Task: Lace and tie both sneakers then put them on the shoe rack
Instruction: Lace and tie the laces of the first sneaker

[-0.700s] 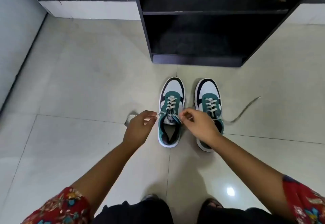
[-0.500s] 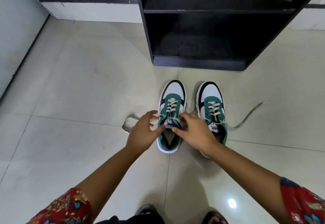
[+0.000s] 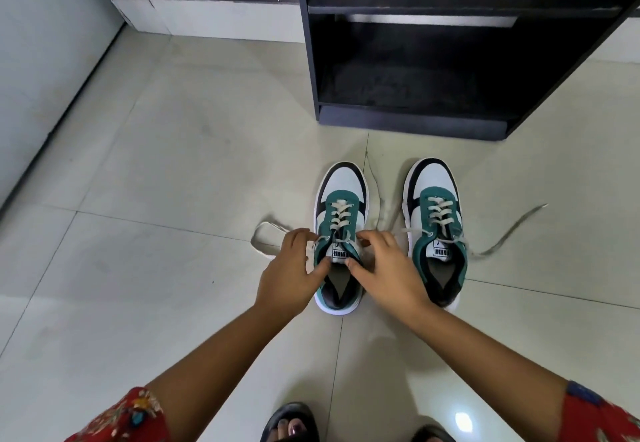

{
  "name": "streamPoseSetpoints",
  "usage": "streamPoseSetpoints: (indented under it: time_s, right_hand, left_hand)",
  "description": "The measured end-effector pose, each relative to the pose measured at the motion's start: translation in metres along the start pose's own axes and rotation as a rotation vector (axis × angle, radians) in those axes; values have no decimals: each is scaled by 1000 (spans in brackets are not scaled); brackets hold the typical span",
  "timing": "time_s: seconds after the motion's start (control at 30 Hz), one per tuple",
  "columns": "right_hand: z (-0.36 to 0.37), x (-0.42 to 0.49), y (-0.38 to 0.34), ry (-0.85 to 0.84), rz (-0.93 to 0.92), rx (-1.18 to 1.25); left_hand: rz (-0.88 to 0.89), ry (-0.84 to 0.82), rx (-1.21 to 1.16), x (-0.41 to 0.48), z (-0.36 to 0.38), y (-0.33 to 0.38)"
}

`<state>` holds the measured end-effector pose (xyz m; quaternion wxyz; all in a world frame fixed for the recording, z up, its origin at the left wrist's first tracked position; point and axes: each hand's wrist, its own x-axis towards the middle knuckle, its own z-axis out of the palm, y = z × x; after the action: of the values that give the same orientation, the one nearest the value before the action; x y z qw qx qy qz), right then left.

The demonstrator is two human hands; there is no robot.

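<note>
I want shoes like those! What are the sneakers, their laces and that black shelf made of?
The sneakers look like smooth leather or faux leather in white and black, with matte, suede-like green panels and white rubbery soles. The laces seem flat woven fabric, limp on the floor. The shoe rack looks like dark painted or laminated board with a matte finish; which one I cannot tell.

Two sneakers stand on the floor (image 3: 173, 164): the left sneaker (image 3: 341, 219) and the right sneaker (image 3: 434, 219). Each carries one lace, two laces in total: the left lace (image 3: 266, 233) and the right lace (image 3: 512, 230). Each tongue bears one label, two labels in total. One black shoe rack (image 3: 415, 119) stands behind them, with two shelf levels in view. Two hands are present: the left hand (image 3: 289, 277) and the right hand (image 3: 389, 273). Two sandalled feet and two patterned red sleeves appear at the bottom edge.
</note>
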<state>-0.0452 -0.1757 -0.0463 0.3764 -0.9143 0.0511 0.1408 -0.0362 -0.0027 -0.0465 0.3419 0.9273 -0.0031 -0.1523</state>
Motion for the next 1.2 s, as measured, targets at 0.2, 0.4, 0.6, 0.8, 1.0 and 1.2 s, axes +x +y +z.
streamPoseSetpoints:
  time_s: [0.2,0.4,0.6,0.8,1.0,1.2]
  right_hand:
    - [-11,8,1,-14,61,256]
    - [-54,21,-9,-106,122,374]
    - [-74,15,-11,-97,-5,-478]
    - [-41,19,-24,-82,-178,-206]
    - [-28,23,-16,-38,-114,-128]
    - [-28,30,-19,-194,-67,-99]
  left_hand:
    - [118,63,15,20,-8,-7]
    - [48,113,9,26,-34,-10]
    - [-2,53,293,27,-38,-33]
    - [232,25,85,28,-18,-9]
    - [279,104,187,27,-17,-8]
    - [262,169,204,26,-21,-5]
